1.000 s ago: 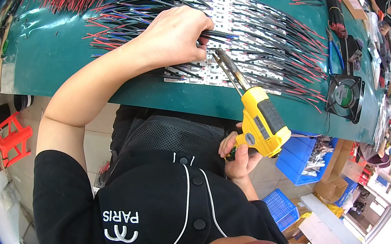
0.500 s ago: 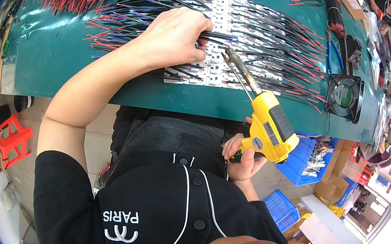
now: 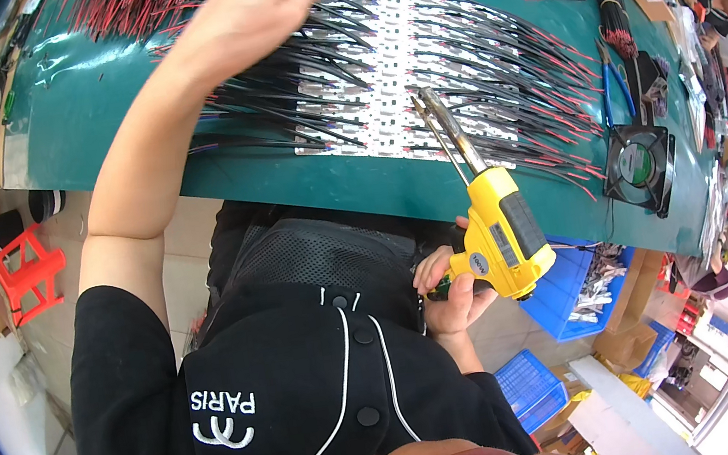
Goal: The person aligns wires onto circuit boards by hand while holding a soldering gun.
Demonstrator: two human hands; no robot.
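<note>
My right hand (image 3: 452, 294) is wrapped round the handle of a yellow soldering gun (image 3: 503, 222). Its metal tip (image 3: 452, 127) points up over the white circuit board panel (image 3: 393, 135) lying on the table. Black wires (image 3: 540, 91) with red ends fan out from the panel's right side, and more black wires (image 3: 258, 103) spread from its left. My left hand (image 3: 286, 1) is above the panel's far left end, partly cut off by the top edge. Its fingers are closed, with something dark at their tips that I cannot make out.
A heap of red and black wires (image 3: 133, 8) lies at the far left of the green table (image 3: 303, 189). On the right are a wire bundle (image 3: 610, 7), blue pliers (image 3: 612, 85) and a black fan (image 3: 641, 168). A blue bin (image 3: 547, 304) stands below the table edge.
My left hand has moved away from the panel's middle, up and to the left. More of the panel and the left wires show. The right hand and soldering gun have barely moved.
</note>
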